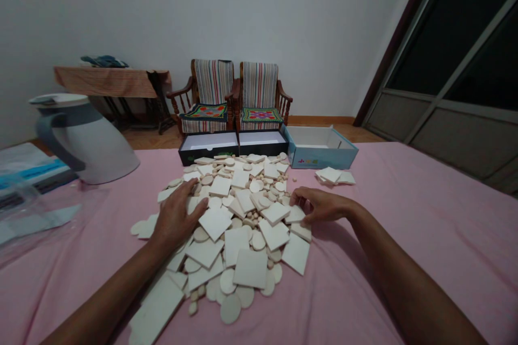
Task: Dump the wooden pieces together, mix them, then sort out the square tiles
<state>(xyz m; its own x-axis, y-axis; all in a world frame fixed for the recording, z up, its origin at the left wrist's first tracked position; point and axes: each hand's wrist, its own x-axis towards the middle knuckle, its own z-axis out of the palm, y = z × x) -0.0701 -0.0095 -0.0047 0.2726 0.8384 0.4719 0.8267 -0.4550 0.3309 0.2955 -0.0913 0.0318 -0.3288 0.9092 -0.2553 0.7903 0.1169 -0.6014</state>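
Observation:
A wide heap of pale square tiles (251,268), round discs (230,308) and small beads (193,307) lies on the pink cloth. My left hand (177,214) rests on the heap's left side, thumb apart from the fingers, holding nothing visible. At the right edge of the heap, my right hand (319,206) has its fingers curled down around a pale square piece (295,214), with thumb and fingertips touching it. A few square tiles (335,176) form a small separate pile beyond my right hand.
Behind the heap stand two black trays (209,153) (264,150) and a light blue box (319,158). A white and grey jug (95,145) stands at the left, near clear plastic packaging (36,210). Two armchairs (213,83) (259,86) are farther back.

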